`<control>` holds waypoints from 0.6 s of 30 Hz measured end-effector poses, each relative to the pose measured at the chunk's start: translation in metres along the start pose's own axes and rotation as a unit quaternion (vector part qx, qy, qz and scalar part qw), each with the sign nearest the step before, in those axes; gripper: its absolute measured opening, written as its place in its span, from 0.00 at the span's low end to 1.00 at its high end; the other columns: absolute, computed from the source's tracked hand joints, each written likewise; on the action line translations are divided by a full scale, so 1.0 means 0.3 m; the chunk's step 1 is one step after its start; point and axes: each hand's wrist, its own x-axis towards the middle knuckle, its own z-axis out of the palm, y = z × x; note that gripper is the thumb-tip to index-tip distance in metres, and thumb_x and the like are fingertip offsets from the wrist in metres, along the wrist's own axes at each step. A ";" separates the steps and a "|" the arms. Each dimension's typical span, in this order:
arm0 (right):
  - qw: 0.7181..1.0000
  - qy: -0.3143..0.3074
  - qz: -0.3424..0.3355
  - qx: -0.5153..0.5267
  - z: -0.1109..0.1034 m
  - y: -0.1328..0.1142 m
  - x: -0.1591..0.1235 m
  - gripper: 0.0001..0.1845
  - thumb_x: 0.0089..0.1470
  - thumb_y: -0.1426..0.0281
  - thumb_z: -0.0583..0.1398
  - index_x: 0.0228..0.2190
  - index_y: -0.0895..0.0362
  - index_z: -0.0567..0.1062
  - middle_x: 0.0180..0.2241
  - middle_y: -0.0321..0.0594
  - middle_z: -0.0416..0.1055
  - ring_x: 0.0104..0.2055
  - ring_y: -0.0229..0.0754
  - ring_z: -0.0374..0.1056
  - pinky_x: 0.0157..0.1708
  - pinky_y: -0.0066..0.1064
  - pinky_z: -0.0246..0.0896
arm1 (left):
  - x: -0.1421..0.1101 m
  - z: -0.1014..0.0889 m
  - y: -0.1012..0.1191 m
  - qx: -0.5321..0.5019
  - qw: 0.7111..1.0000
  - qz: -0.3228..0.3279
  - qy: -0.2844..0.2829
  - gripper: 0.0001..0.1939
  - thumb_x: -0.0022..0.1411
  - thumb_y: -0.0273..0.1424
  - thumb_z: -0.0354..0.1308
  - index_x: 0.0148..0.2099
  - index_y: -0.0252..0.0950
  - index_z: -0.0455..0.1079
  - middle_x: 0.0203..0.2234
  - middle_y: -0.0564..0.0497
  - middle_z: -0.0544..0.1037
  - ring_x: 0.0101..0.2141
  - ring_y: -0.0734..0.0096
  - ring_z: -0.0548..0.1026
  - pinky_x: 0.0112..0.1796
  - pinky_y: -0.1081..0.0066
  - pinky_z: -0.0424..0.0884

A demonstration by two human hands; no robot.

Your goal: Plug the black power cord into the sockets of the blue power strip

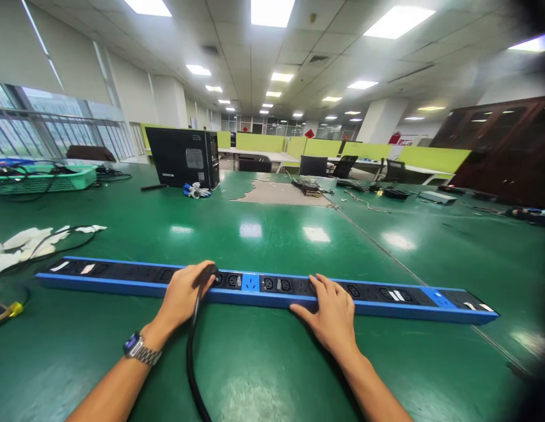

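A long blue and black power strip (250, 282) lies across the green table, its sockets facing up. My left hand (184, 293), with a watch (140, 348) on the wrist, is closed round a black plug (207, 273) at a socket left of the strip's middle. Whether the plug is seated in the socket is hidden by my fingers. From it a thick black cord (191, 346) hangs down toward me. My right hand (331, 310) grips the strip right of the middle, fingers over the top and thumb along the front side.
On the green table (264, 363) stand a black computer case (180, 157) and a green basket (57, 179) of cables. Blue-and-white gloves (196, 190) lie beside the case. White gloves (30, 243) and a thin cable are at left. Electronic parts (310, 186) sit at the back.
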 end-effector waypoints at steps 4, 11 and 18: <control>1.000 0.005 -0.003 0.003 0.002 0.002 0.002 0.39 0.47 0.45 0.59 0.53 0.57 0.68 0.55 0.47 0.65 0.54 0.57 0.57 0.54 0.48 0.47 | -0.004 -0.040 -0.026 0.005 0.999 -0.020 0.025 0.22 0.64 0.46 0.49 0.49 0.37 0.70 0.39 0.45 0.80 0.38 0.61 0.76 0.40 0.65 0.70; 1.000 0.002 -0.001 0.004 0.006 0.005 0.001 0.39 0.46 0.45 0.60 0.53 0.57 0.68 0.55 0.47 0.65 0.54 0.58 0.58 0.53 0.49 0.48 | -0.015 -0.093 -0.069 0.017 1.000 -0.017 -0.015 0.23 0.63 0.48 0.49 0.49 0.37 0.70 0.41 0.44 0.80 0.40 0.59 0.76 0.42 0.64 0.70; 1.000 0.004 -0.004 0.001 0.003 0.004 0.002 0.39 0.46 0.46 0.61 0.53 0.57 0.68 0.55 0.46 0.65 0.54 0.56 0.58 0.53 0.47 0.48 | 0.020 -0.135 -0.058 0.063 0.988 0.030 -0.136 0.16 0.65 0.40 0.48 0.52 0.43 0.68 0.42 0.48 0.79 0.41 0.61 0.76 0.43 0.66 0.70</control>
